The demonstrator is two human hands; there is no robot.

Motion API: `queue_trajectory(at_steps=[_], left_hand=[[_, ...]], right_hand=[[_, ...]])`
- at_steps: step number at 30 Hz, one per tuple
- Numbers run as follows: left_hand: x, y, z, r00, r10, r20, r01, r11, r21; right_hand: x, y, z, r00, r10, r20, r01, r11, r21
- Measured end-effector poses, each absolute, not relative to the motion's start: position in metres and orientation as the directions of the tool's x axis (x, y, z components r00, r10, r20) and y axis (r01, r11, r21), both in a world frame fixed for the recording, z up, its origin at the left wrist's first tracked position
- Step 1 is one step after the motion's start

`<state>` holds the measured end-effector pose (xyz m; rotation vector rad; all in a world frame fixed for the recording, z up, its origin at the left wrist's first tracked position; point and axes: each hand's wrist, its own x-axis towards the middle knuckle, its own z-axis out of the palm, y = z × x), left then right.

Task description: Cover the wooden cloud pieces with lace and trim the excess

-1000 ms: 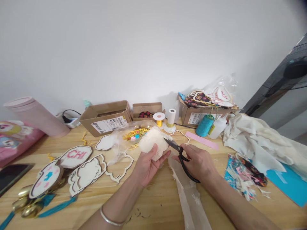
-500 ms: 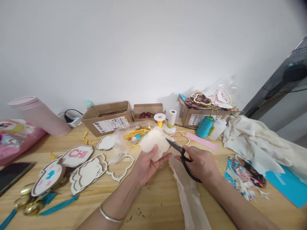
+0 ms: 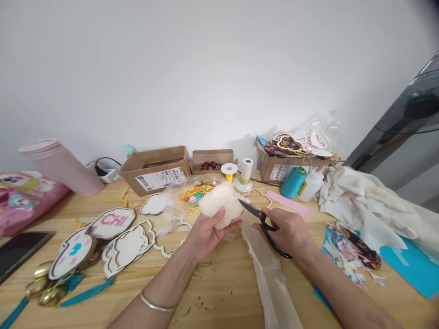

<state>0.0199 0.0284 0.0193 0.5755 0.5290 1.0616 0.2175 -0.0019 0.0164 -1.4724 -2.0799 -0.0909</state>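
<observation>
My left hand (image 3: 211, 233) pinches a cream piece of fabric (image 3: 219, 203) with a wavy edge, the thumb on top and the fingers beneath. In my right hand (image 3: 290, 230) is a pair of black scissors (image 3: 255, 211), the fingers wrapped through its handles. Its blades point left, their tips at the fabric's right edge; whether they are parted is too small to tell. Below, a long strip of sheer cream fabric (image 3: 270, 274) runs down the table toward me. Left of my left hand lie white cloud-shaped pieces (image 3: 128, 246) and a thin cloud-shaped frame (image 3: 166, 249).
Cardboard boxes (image 3: 154, 169) line the wall, with a yellow thread spool (image 3: 229, 171), a teal thread cone (image 3: 293, 182) and a white bottle (image 3: 310, 187) nearby. Crumpled cream cloth (image 3: 360, 201) and fabric scraps (image 3: 343, 260) lie right. Brass bells (image 3: 51, 294) and a phone (image 3: 20, 251) sit left.
The view has shifted slightly, so things at the left appear a little farther right. My hands, the fabric and the scissors hold nearly the same pose, with the scissors tilted slightly differently.
</observation>
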Motion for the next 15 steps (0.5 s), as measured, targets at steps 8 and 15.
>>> queue_trajectory(at_steps=[8, 15], left_hand=[[0.0193, 0.0284, 0.0200, 0.388, 0.916, -0.104, -0.643, 0.350, 0.681], [0.0209, 0.0278, 0.0176, 0.390, 0.912, -0.127, -0.623, 0.363, 0.693]], right_hand=[[0.2163, -0.0022, 0.0229, -0.179, 0.911, 0.371, 0.861, 0.328, -0.390], [0.2164, -0.0007, 0.0189, -0.169, 0.888, 0.427, 0.862, 0.343, -0.374]])
